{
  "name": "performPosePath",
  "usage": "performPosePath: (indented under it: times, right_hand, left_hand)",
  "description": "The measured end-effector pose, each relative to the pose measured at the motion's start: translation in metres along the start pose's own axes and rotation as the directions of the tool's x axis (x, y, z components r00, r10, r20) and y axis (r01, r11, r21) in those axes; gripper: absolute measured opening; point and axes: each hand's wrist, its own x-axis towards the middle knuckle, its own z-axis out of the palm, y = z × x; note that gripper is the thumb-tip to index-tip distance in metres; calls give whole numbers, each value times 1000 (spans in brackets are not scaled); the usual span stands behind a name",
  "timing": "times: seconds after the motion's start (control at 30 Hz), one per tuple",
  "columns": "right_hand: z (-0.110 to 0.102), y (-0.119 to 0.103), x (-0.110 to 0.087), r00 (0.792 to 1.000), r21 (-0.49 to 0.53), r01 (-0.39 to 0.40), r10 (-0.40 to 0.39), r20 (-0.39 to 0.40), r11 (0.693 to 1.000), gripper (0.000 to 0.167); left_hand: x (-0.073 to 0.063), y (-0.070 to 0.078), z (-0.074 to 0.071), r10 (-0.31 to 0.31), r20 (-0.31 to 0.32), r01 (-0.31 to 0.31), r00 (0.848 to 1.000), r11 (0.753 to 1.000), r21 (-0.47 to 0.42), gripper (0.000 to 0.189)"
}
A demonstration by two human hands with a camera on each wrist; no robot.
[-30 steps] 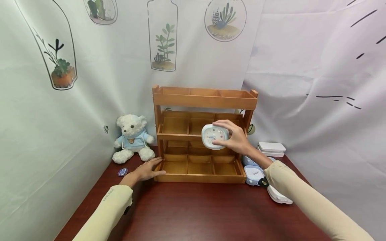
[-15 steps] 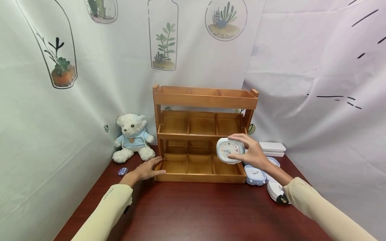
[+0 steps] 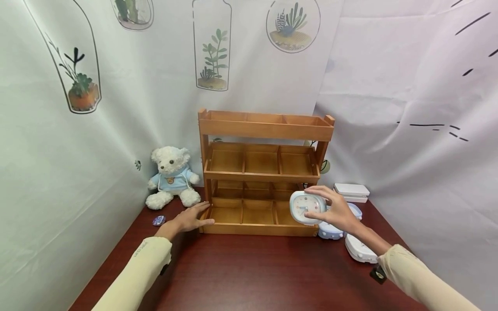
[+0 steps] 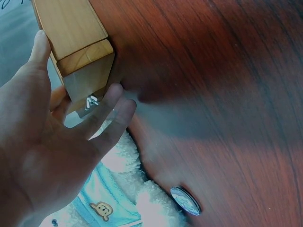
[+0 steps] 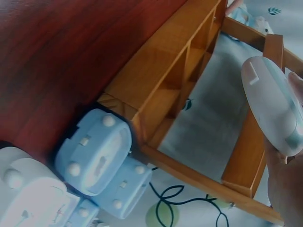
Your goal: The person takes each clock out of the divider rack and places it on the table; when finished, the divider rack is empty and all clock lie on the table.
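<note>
My right hand (image 3: 335, 211) pinches a white alarm clock (image 3: 306, 208) with a pale blue rim between thumb and fingers. The clock is held up in front of the lower right of a wooden three-tier shelf (image 3: 260, 230), its dial toward me. In the right wrist view the clock (image 5: 272, 104) shows from its edge. My left hand (image 3: 188, 219) rests by the shelf's lower left corner, fingers extended. Up close in the left wrist view, its thumb lies along the wooden corner (image 4: 87, 59) and the other fingers reach past the side.
Blue alarm clocks (image 5: 97, 151) and a white one (image 3: 359, 249) stand right of the shelf. White boxes (image 3: 351, 190) are stacked behind them. A white teddy bear (image 3: 171, 181) in a blue hoodie sits left, near a small round blue-patterned object (image 3: 158, 220) on the dark red table (image 3: 249, 272).
My right hand has carried the alarm clock down and to the right, from before the middle tier to before the lowest tier's right end. The left hand stays put.
</note>
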Motion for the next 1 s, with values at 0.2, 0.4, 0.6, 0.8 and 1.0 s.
performPosePath:
  times: [0.2, 0.4, 0.6, 0.8, 1.0]
  right_hand:
    - [-4, 7, -14, 1000, -25, -25, 25, -1, 999, 67]
    - [0, 14, -35, 999, -69, -44, 43, -11, 997, 65]
    - [9, 24, -57, 998, -119, -55, 52, -28, 991, 63]
    - [15, 31, -74, 998, -115, -70, 68, -18, 991, 63]
    - [18, 39, -90, 997, -117, -75, 75, -7, 990, 62]
  left_hand:
    - [2, -4, 0, 42, -8, -42, 999, 999, 24, 88]
    - [3, -7, 0, 38, -5, -38, 999, 999, 13, 87]
    - [7, -13, 4, 14, 5, -14, 1000, 1000, 1, 87]
    - [6, -14, 4, 28, 0, -28, 1000, 1000, 10, 89]
    - [5, -12, 3, 44, -1, -44, 999, 999, 19, 92]
